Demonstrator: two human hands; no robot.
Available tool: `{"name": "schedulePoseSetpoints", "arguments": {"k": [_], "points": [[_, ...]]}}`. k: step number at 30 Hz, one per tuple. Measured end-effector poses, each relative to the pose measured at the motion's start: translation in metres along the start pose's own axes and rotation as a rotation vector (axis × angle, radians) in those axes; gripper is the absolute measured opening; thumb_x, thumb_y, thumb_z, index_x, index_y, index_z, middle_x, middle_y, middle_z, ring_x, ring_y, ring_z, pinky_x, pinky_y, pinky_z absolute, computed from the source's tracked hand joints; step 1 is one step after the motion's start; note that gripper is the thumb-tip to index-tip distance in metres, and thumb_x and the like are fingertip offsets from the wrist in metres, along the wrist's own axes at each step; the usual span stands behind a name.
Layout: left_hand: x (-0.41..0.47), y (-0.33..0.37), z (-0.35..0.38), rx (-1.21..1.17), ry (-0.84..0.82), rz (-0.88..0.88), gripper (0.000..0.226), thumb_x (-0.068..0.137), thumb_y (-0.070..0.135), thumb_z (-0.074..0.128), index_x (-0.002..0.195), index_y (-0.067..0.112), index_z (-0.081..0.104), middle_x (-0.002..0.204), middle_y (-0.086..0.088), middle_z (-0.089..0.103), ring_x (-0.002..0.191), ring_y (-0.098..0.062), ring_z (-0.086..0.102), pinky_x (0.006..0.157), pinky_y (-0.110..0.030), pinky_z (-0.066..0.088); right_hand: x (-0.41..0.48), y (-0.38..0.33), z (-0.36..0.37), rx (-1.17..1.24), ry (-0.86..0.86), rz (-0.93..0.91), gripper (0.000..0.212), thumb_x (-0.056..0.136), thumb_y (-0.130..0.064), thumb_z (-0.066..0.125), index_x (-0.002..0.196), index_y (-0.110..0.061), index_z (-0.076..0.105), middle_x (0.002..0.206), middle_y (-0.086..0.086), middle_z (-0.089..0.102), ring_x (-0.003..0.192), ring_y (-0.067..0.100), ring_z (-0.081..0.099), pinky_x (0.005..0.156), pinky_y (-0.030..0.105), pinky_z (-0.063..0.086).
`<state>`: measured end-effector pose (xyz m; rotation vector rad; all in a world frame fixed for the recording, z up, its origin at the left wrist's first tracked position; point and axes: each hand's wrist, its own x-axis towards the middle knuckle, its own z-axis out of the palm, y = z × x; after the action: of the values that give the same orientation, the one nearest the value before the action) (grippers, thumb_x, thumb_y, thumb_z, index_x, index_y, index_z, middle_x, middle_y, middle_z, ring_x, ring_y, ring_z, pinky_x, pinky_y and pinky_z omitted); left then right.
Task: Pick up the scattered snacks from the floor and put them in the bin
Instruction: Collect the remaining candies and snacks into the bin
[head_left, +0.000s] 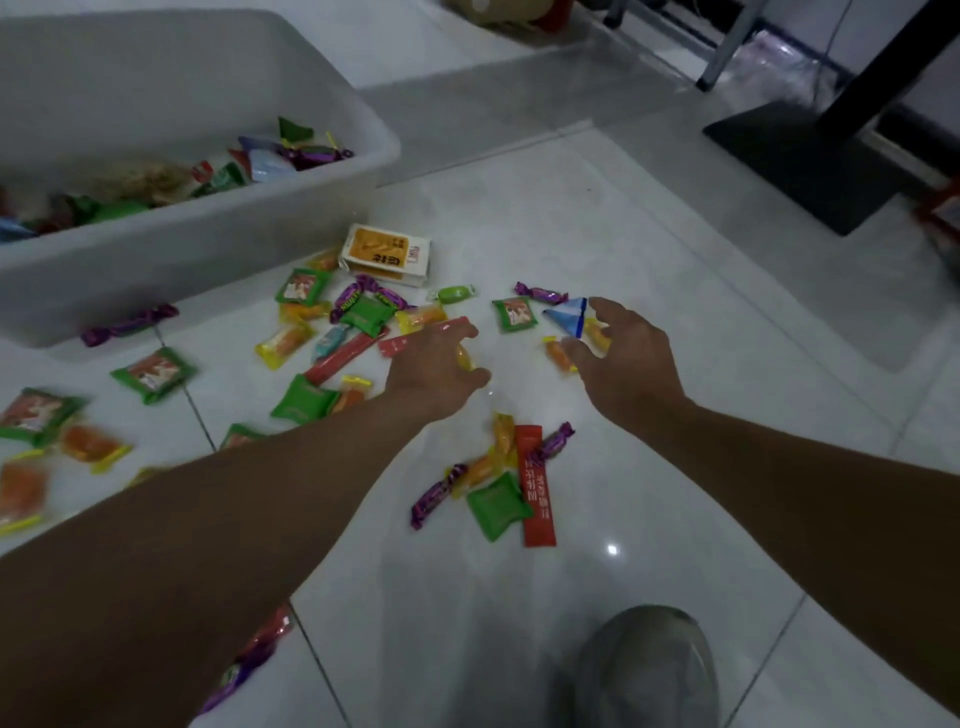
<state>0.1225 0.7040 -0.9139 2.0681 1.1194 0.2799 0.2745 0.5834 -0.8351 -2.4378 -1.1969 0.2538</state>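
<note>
Left hand (436, 371) clenched round yellow sweet (465, 358). Right hand (623, 358) released, fingers spread beside blue triangular packet (569, 317). Bin (208, 228) beyond left hand.

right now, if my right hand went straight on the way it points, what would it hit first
Most likely the blue triangular packet, just ahead of the right hand and its open fingers. An orange candy lies right beside it, so depth leaves some doubt.
</note>
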Motion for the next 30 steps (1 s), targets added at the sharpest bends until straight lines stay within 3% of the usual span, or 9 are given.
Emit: {"name": "schedulePoseSetpoints", "arguments": {"k": [3,9,13,15,17,19,21,26,30], "points": [[0.007,-0.006,0.011,0.049,0.011,-0.041,0.058,0.079,0.042,0.072,0.132,0.029,0.052,0.143,-0.002,0.046,0.133,-0.023,0.039,0.107,-0.041,0.036,-0.001,0.011,0.003,-0.024,-0.012,0.027,0.053,0.091,-0.037,0.060,0.139,-0.018,0.047,0.126,0.006,0.058,0.117,0.023,0.052,0.092,0.028,0.039],[0.024,-0.019,0.021,0.226,-0.127,-0.109,0.063,0.085,0.052,0.060,0.142,0.033,0.039,0.155,-0.005,0.023,0.144,-0.026,0.016,0.114,-0.043,0.026,0.013,0.025,0.017,-0.037,-0.051,0.034,0.055,0.092,-0.047,0.057,0.139,-0.019,0.046,0.129,0.004,0.056,0.120,0.022,0.051,0.098,0.033,0.041],[0.029,-0.026,0.030,0.278,-0.056,-0.104,0.049,0.087,0.052,0.056,0.133,0.033,0.052,0.148,-0.005,0.034,0.139,-0.025,0.025,0.110,-0.042,0.031,0.027,0.034,0.030,-0.086,-0.102,0.031,0.057,0.092,-0.051,0.054,0.140,-0.020,0.046,0.135,0.006,0.054,0.123,0.024,0.050,0.101,0.036,0.041],[0.031,-0.029,0.034,0.242,0.033,-0.070,0.034,0.088,0.042,0.059,0.119,0.027,0.065,0.139,-0.007,0.041,0.131,-0.026,0.033,0.107,-0.037,0.033,0.032,0.037,0.036,-0.119,-0.174,0.042,0.060,0.091,-0.049,0.056,0.142,-0.023,0.041,0.140,0.007,0.049,0.128,0.025,0.046,0.103,0.037,0.039],[0.031,-0.030,0.036,0.173,0.094,-0.026,0.022,0.089,0.020,0.062,0.110,0.017,0.070,0.131,-0.008,0.044,0.121,-0.025,0.040,0.103,-0.023,0.032,0.039,0.040,0.043,-0.140,-0.257,0.055,0.066,0.091,-0.048,0.057,0.147,-0.026,0.032,0.149,0.004,0.039,0.137,0.023,0.036,0.107,0.038,0.034],[0.031,-0.032,0.036,0.091,0.137,-0.020,0.024,0.086,0.002,0.060,0.106,0.009,0.071,0.123,-0.007,0.047,0.109,-0.019,0.046,0.090,-0.010,0.034,0.048,0.042,0.050,-0.168,-0.324,0.076,0.069,0.092,-0.047,0.055,0.150,-0.027,0.025,0.155,0.003,0.029,0.142,0.022,0.027,0.109,0.040,0.030],[0.031,-0.033,0.035,0.066,0.160,-0.022,0.026,0.084,-0.004,0.059,0.103,0.007,0.071,0.118,-0.011,0.053,0.104,-0.019,0.051,0.082,-0.012,0.035,0.058,0.043,0.060,-0.185,-0.383,0.089,0.066,0.094,-0.044,0.054,0.150,-0.026,0.026,0.157,0.003,0.024,0.143,0.023,0.023,0.110,0.042,0.030],[0.035,-0.043,0.029,0.076,0.100,0.010,0.022,0.082,-0.002,0.062,0.096,0.009,0.075,0.105,-0.014,0.062,0.097,-0.025,0.059,0.076,-0.012,0.030,0.071,0.046,0.088,-0.230,-0.419,0.122,0.055,0.089,-0.041,0.059,0.137,-0.021,0.041,0.130,0.006,0.052,0.123,0.028,0.048,0.093,0.040,0.047],[0.038,-0.049,0.022,0.070,0.054,0.019,0.019,0.081,0.002,0.067,0.095,0.011,0.076,0.107,-0.012,0.068,0.100,-0.025,0.062,0.080,-0.019,0.038,0.079,0.040,0.099,-0.321,-0.294,0.109,0.031,0.092,-0.025,0.055,0.121,-0.014,0.053,0.116,0.011,0.059,0.113,0.029,0.053,0.081,0.035,0.048]]}}
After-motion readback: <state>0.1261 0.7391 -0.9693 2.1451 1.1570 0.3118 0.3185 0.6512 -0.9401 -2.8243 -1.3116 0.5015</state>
